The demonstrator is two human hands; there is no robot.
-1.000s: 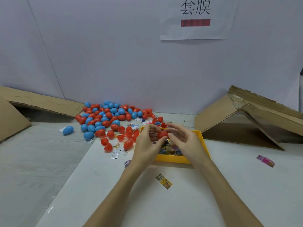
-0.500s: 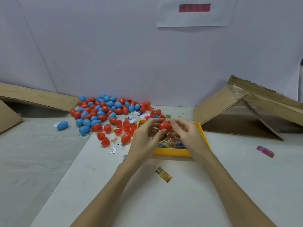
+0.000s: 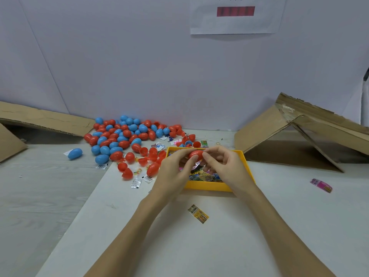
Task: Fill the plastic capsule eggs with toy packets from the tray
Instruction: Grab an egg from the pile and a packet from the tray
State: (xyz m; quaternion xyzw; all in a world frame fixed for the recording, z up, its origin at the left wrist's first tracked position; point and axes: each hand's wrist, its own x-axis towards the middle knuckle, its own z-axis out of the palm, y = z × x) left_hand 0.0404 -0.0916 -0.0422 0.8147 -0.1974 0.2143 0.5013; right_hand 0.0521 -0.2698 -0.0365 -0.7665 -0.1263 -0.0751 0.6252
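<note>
Red egg (image 3: 196, 154) sat pinched between my left hand (image 3: 175, 172) and right hand (image 3: 225, 166), just above the yellow tray (image 3: 209, 185). I thought it best to line up both halves and squeeze evenly.

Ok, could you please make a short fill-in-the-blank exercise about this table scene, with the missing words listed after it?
1. Both hands hold one ____ capsule egg above the tray.
2. The tray that holds the toy packets is ____ in colour.
3. One blue egg lies apart, to the ____ of the egg pile.
4. A loose pink packet lies on the table to the ____ of the tray.

Missing words: red; yellow; left; right
</note>
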